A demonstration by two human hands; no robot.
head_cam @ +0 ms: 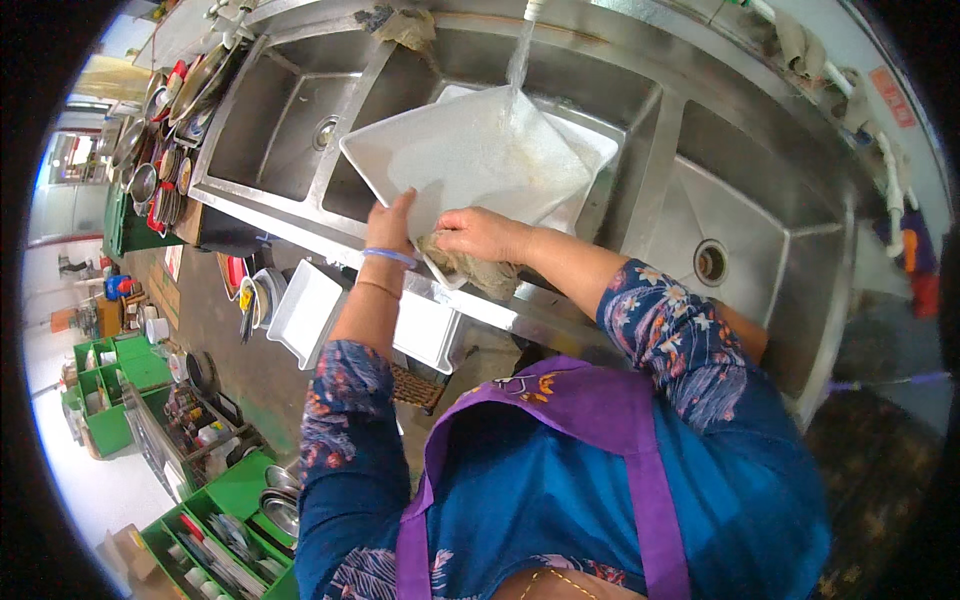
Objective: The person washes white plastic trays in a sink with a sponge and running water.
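A white rectangular tray (457,150) is tilted over the middle basin of a stainless steel sink (637,150). My left hand (391,225) grips its near left edge, thumb on the inner face. Bunched in my right hand (480,234) is a grey-brown cloth (487,276), pressed at the tray's near corner and partly hidden by the fingers. From a white tap (533,9) at the top, a stream of water (519,56) falls onto the tray's far end. Another white tray (592,142) lies beneath it in the basin, mostly covered.
Basins lie left (289,127) and right (739,225), each with a drain. A rag (401,28) hangs on the back rim. White containers (304,311) stand below the front edge. Stacked pans and plates (161,161) are at left, with green crates (217,540) of dishes lower left.
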